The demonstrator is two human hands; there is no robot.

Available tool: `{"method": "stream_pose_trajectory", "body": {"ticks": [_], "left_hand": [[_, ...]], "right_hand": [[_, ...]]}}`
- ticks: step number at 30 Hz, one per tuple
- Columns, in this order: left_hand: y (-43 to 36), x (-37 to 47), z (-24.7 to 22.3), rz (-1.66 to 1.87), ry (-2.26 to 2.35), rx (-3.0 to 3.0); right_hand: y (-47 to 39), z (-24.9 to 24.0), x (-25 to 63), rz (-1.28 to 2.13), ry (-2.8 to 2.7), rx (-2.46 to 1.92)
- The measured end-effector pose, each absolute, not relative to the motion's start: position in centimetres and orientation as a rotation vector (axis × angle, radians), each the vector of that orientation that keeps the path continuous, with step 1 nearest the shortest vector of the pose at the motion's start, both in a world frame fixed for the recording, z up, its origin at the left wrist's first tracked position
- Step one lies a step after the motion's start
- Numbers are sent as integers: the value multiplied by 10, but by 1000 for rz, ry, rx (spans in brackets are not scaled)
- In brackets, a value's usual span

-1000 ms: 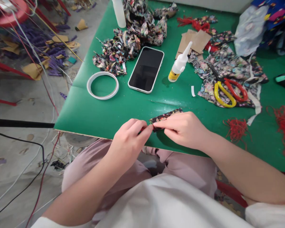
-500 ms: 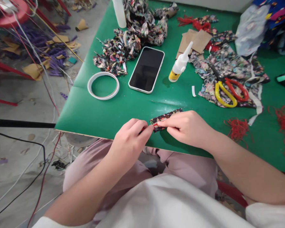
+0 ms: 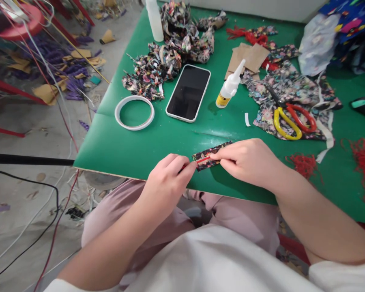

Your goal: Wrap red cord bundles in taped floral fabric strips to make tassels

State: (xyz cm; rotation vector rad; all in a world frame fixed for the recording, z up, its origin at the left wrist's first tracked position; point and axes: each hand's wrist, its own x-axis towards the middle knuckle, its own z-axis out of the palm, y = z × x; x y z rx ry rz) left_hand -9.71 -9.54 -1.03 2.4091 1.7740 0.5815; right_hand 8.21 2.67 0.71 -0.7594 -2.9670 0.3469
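A short strip of dark floral fabric (image 3: 205, 162) lies near the table's front edge, with a red cord (image 3: 204, 159) stretched lengthwise along it. My left hand (image 3: 170, 176) pinches the cord at the strip's left end; its fingertips hide the cord's end. From the right, my right hand (image 3: 246, 164) is closed on the strip, index fingertip pressing the cord down and thumb at the near edge. The strip's right part is partly covered by that hand.
Beyond the hands lie a tape roll (image 3: 134, 113), a phone (image 3: 188, 93), an upright glue bottle (image 3: 230, 86) and scissors (image 3: 293, 119) on floral cloth (image 3: 273, 87). Bunched floral fabric (image 3: 170, 52) and a white bottle (image 3: 154, 22) stand farther back. Red threads (image 3: 302, 163) lie right.
My right hand has slid right along the fabric strip, uncovering more of the red cord. My left hand keeps its pinch. The whole view has shifted slightly.
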Motion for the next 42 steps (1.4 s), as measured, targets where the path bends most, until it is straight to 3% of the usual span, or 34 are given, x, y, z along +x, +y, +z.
{"method": "stream_pose_trajectory", "body": {"ticks": [29,42], "left_hand": [[-97,-99,-13,538,1980,2300],[-120,-110,-19,553,2257,2323]], "right_hand": [[29,8,104,492,-2801,-887],[15,-22,104,243,-2682,-732]]}}
